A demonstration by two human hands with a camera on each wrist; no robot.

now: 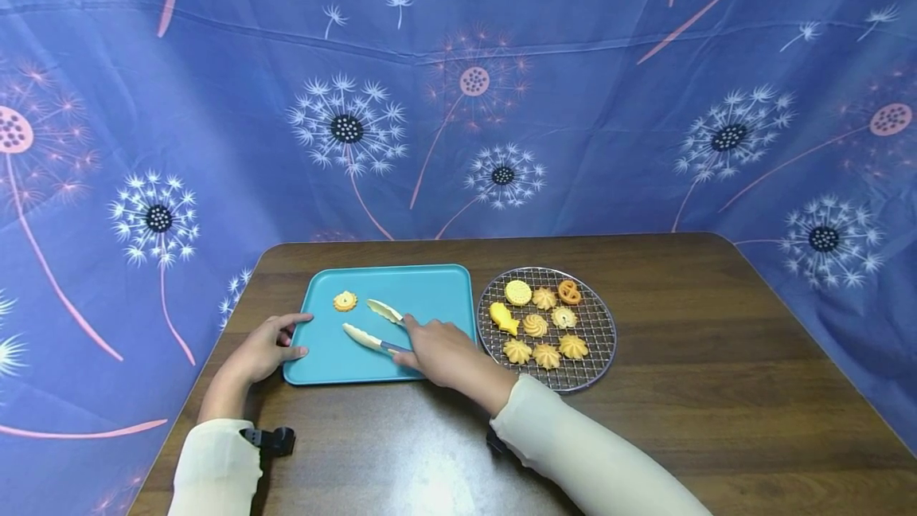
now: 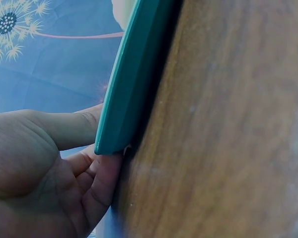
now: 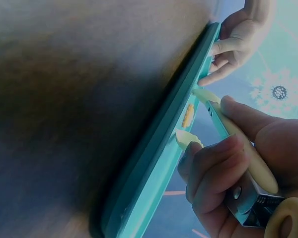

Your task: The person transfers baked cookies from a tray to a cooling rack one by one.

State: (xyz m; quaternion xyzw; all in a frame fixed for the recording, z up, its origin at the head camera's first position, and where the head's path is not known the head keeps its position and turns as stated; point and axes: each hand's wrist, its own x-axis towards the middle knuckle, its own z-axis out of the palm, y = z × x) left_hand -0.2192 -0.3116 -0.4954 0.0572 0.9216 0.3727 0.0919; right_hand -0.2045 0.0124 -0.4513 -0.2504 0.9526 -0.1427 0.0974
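At the table's left side lies a teal tray (image 1: 423, 285), with one scalloped yellow cookie (image 1: 345, 301) near its back left. My left hand (image 1: 261, 347) holds the tray's left edge; in the left wrist view the thumb reaches over the rim and the other fingers are curled against the outer side. A pair of tongs (image 3: 258, 173) with cream tips and a metal body is in my right hand (image 1: 447, 353), gripped between thumb and fingers. The tongs' tips stand apart over the tray, to the right of the cookie, with nothing between them.
Right beside the tray sits a round wire rack (image 1: 607, 333) bearing several cookies, including a fish-shaped one (image 1: 504, 318) and a pretzel (image 1: 569, 292). The brown wooden table (image 1: 716, 388) extends to the right. A blue dandelion-print cloth (image 1: 602, 142) hangs behind.
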